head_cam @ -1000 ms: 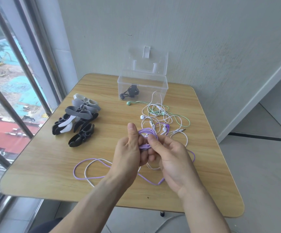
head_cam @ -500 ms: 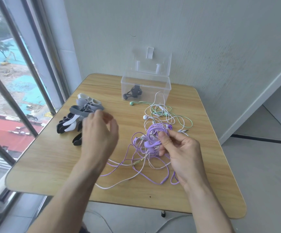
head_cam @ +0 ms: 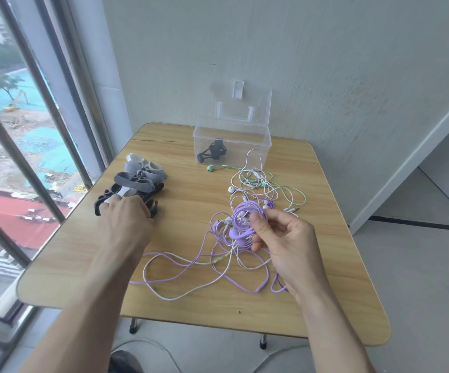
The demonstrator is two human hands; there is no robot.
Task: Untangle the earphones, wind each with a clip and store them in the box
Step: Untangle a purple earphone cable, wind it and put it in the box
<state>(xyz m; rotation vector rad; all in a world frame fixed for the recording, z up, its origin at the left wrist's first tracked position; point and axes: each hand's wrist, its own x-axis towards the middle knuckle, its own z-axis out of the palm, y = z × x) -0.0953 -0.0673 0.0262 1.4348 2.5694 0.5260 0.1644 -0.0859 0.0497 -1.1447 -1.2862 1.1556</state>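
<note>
My right hand (head_cam: 282, 238) pinches a coil of purple earphone cable (head_cam: 246, 216) just above the table, with loose purple and white loops (head_cam: 191, 267) trailing toward me. White and green earphones (head_cam: 261, 184) lie tangled behind it. My left hand (head_cam: 126, 219) rests on the near end of a pile of black, grey and white clips (head_cam: 137, 184) at the left, its fingers over a black clip; I cannot tell whether it grips one. The clear box (head_cam: 232, 146) stands open at the back with black wound earphones (head_cam: 214, 152) inside.
The wooden table (head_cam: 83, 265) stands against a grey wall, with a window and its bars close on the left. Its near edge and rounded corners are in view, with floor to the right.
My left hand let go of the purple cable and moved left onto the clip pile. The right hand kept the purple coil, and the loose loops spread on the table.
</note>
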